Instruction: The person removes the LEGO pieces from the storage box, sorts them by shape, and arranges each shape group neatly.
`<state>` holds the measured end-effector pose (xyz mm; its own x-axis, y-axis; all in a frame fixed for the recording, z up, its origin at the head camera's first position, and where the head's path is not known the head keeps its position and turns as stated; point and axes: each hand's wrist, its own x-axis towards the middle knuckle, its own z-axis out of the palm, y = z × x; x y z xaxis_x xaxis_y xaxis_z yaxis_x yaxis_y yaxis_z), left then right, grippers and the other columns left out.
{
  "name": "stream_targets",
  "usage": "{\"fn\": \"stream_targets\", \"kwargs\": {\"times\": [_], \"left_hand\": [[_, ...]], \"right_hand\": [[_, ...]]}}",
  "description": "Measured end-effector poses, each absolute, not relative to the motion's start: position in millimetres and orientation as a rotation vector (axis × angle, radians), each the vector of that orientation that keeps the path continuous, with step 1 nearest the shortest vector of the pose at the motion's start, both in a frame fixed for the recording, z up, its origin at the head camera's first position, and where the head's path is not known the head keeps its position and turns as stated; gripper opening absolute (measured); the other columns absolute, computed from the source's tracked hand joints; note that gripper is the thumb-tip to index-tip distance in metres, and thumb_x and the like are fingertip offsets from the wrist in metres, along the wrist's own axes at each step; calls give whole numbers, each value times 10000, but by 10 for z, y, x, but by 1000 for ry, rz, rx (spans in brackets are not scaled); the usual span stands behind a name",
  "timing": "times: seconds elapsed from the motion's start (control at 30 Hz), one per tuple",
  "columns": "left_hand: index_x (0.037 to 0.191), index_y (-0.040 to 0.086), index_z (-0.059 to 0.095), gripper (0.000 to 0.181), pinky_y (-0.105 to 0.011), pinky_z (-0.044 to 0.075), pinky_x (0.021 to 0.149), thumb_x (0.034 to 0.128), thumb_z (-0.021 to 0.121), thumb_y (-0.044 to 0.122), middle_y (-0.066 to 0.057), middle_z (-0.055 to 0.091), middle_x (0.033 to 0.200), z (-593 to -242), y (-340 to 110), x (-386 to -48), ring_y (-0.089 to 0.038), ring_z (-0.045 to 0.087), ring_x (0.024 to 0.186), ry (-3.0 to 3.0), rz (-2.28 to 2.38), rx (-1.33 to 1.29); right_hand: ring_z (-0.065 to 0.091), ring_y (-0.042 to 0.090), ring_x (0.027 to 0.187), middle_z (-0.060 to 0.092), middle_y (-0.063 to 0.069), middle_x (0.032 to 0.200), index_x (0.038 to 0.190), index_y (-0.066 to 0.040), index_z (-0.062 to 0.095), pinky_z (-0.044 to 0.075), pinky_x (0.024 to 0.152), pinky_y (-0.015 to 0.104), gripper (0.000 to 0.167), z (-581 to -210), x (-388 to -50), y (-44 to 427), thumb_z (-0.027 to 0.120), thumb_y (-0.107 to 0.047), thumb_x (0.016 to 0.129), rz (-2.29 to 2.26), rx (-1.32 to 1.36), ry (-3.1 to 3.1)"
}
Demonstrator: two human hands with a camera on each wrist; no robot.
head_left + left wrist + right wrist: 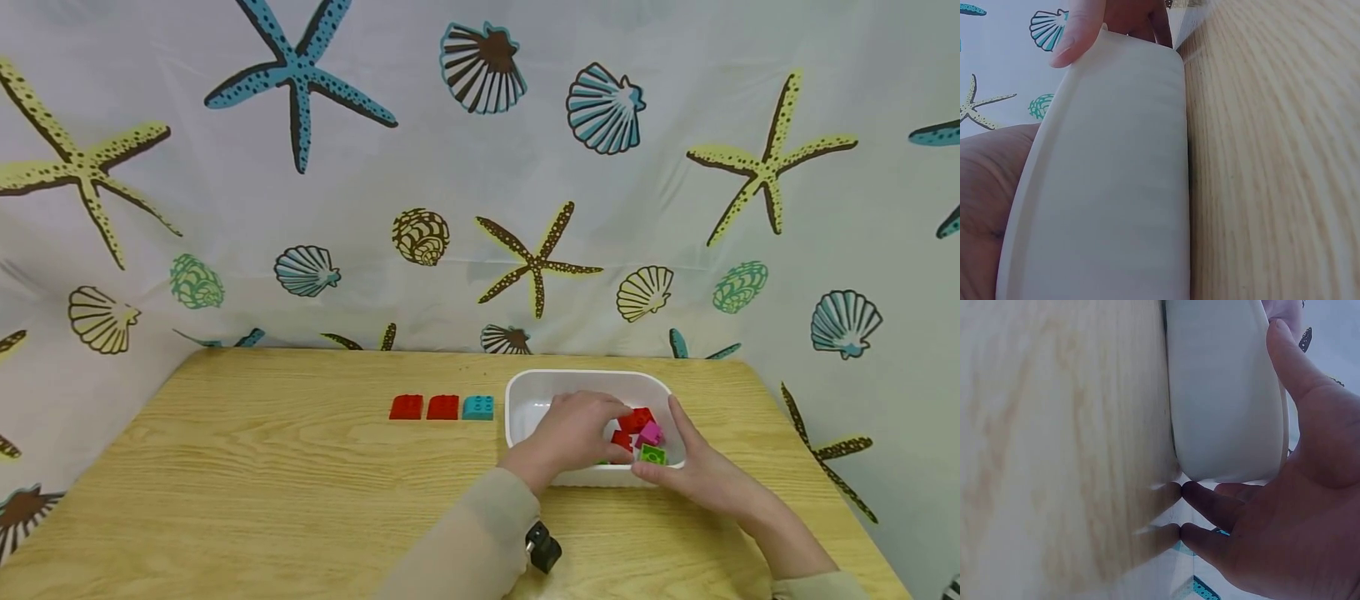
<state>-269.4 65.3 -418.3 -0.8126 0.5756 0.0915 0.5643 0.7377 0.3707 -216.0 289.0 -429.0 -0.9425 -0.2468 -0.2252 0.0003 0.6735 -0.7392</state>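
Observation:
A white plastic bin (592, 477) stands on the wooden table with several toy building bricks in its right part. Among them are red bricks (636, 418), a pink brick (649, 434) and a green brick (652, 455). My left hand (577, 429) reaches over the front rim into the bin, thumb and forefinger apart beside the red bricks; its other fingertips are hidden. With my right hand (705, 471) I hold the bin's front right corner. In the right wrist view its thumb (1282, 347) lies at the rim, and other fingers reach round the end wall.
Left of the bin, two red bricks (406, 407) (443, 407) and a blue brick (477, 407) stand in a row on the table (262, 467). A curtain (360, 192) printed with shells and starfish hangs behind. A small black device (543, 547) sits at my left wrist.

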Motion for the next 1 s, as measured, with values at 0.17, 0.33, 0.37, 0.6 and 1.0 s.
{"fn": "stream_targets", "kwargs": {"times": [0.17, 0.33, 0.37, 0.6, 1.0], "left_hand": [[1400, 272, 785, 558, -560, 371, 1238, 908, 906, 504, 130, 704, 1454, -4191, 666, -2712, -108, 605, 1393, 2916, 533, 936], [1318, 291, 828, 462, -605, 340, 1230, 907, 918, 481, 144, 728, 1400, -4214, 670, -2726, -73, 624, 1352, 2918, 525, 957], [1305, 295, 834, 444, -612, 333, 1232, 908, 919, 476, 146, 732, 1390, -4219, 672, -2728, -70, 626, 1346, 2917, 525, 962], [1271, 334, 848, 394, -620, 302, 1251, 917, 905, 496, 135, 735, 1348, -4243, 669, -2734, -95, 623, 1326, 2930, 477, 989], [1363, 317, 813, 425, -582, 286, 1266, 969, 865, 466, 114, 733, 1199, -4267, 644, -2760, -109, 627, 1188, 2923, 467, 952]], "right_hand": [[120, 655, 1590, -17, 339, 1792, 1737, -145, -211, 257, 1195, 819, 1300, -4286, -2162, 2885, 777, -562, 1002, -1148, -200, 2581], [118, 652, 1593, -4, 341, 1791, 1738, -117, -197, 258, 1197, 814, 1304, -4293, -2166, 2890, 788, -546, 998, -1148, -214, 2592], [117, 652, 1593, -3, 341, 1791, 1738, -113, -196, 258, 1197, 813, 1305, -4294, -2167, 2892, 788, -546, 998, -1146, -216, 2594], [124, 654, 1590, -5, 341, 1791, 1736, -116, -202, 272, 1193, 814, 1311, -4297, -2165, 2894, 787, -555, 995, -1139, -203, 2595], [123, 654, 1589, -11, 335, 1793, 1740, -125, -196, 248, 1198, 819, 1295, -4301, -2162, 2898, 779, -553, 1002, -1135, -199, 2597]]}}
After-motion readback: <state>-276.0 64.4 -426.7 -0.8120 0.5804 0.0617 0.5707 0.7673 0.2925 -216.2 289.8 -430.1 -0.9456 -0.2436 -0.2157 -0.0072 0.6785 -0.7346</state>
